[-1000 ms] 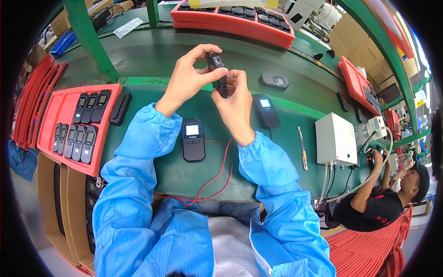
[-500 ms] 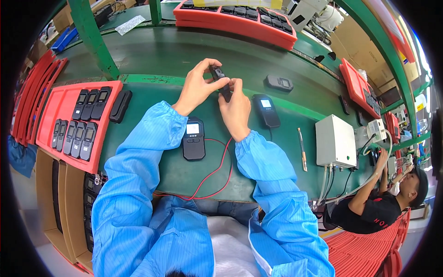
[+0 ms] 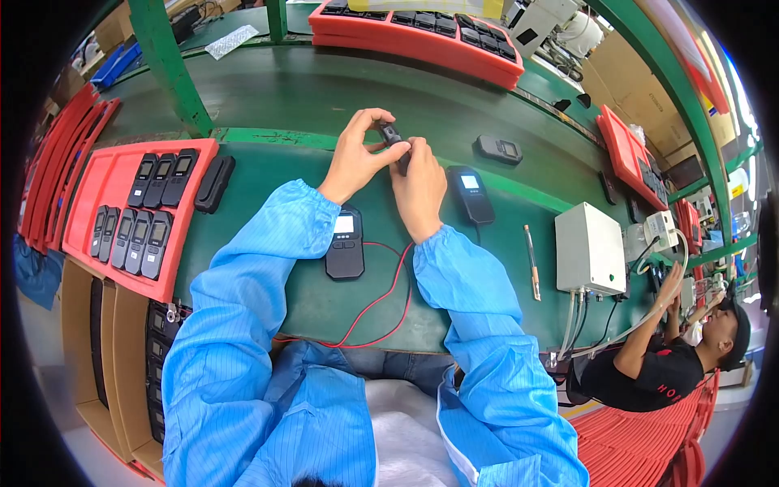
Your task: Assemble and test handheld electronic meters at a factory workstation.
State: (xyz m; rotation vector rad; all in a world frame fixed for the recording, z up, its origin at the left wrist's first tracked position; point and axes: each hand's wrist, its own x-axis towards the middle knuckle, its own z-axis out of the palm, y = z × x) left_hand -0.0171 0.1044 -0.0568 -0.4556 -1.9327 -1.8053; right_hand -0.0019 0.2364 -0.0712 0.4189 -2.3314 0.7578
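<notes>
Above the far part of the green bench, both my hands are closed on a small black handheld device (image 3: 391,133) turned edge-on. My left hand (image 3: 355,156) pinches its upper end between thumb and fingers. My right hand (image 3: 419,185) grips the lower end, covering most of it. Below my left wrist lies a black handheld meter (image 3: 345,253) with a lit screen, and a red wire (image 3: 388,302) runs beside it. Another lit meter (image 3: 471,195) lies right of my right hand, a dark cable at its lower end. Farther back, a dark meter (image 3: 498,149) rests on its side.
At left, a red foam tray (image 3: 91,183) holds several meters; a black device (image 3: 214,184) lies beside it. A pen-like tool (image 3: 532,264) and a white box (image 3: 590,247) with cables stand right. Another red tray (image 3: 414,40) sits at the back. A co-worker (image 3: 669,357) works far right.
Both my hands, still on the black device, have shifted slightly right. The dark meter at the back has moved a little to the right. The two lit meters appear to stay in place.
</notes>
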